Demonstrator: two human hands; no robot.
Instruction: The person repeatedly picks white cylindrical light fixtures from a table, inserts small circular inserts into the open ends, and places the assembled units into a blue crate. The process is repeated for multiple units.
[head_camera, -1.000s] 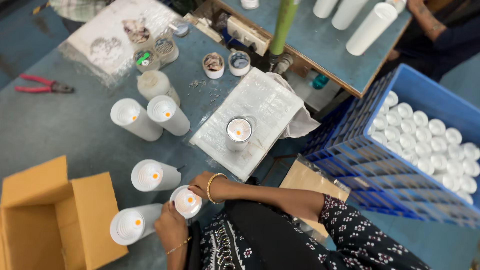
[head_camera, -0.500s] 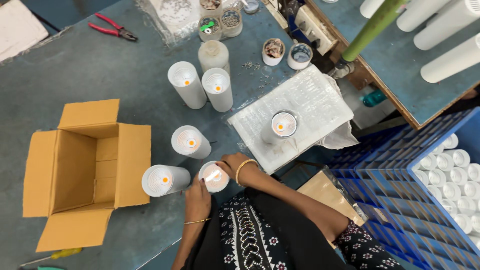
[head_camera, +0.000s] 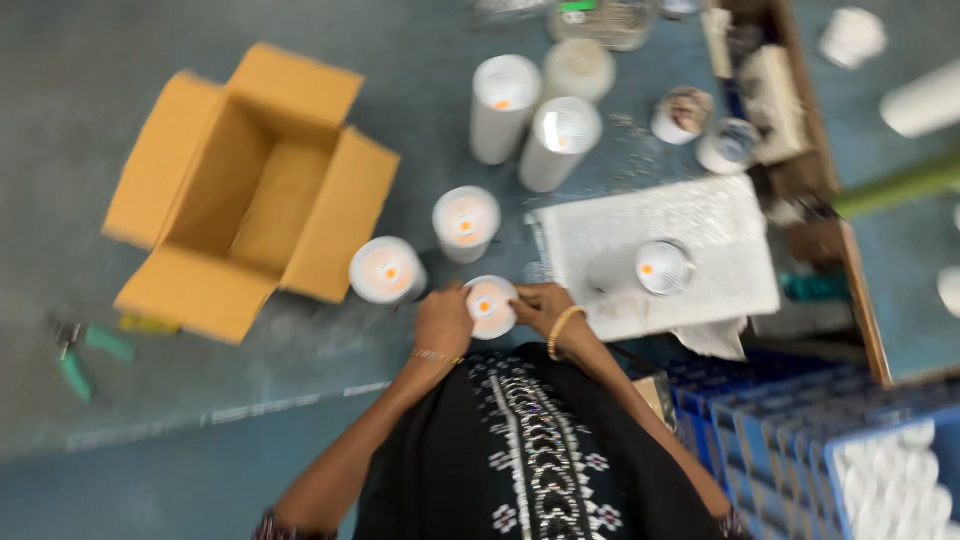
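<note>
While both hands meet at the near edge of the worktop (head_camera: 200, 390), the scene reads as follows.

Left hand: the left hand (head_camera: 443, 322) is closed around the left side of a white cylindrical lamp (head_camera: 491, 306), a thin bracelet at the wrist.
Right hand: the right hand (head_camera: 541, 305) grips the same lamp from the right, with a yellow bangle (head_camera: 562, 331) on the wrist.
Held lamp: white, its round face turned up with a small orange centre, at the worktop's near edge, just in front of the person's dark patterned top.
Neighbouring lamps: one white lamp (head_camera: 386, 270) stands just left of the hands, another (head_camera: 466, 222) just behind them; two taller ones (head_camera: 503, 105) and (head_camera: 559, 140) stand farther back.
White sheet: a white padded sheet (head_camera: 700, 240) lies right of the hands, carrying a single lamp (head_camera: 664, 267).
Cardboard box: an open, empty box (head_camera: 250, 185) sits to the left, flaps spread.
Pliers: green-handled pliers (head_camera: 85, 350) lie at the far left.
Blue crate: a blue crate (head_camera: 780, 430) at lower right holds white pieces.
Sharpness: the view is blurred, so fine detail cannot be told.
</note>
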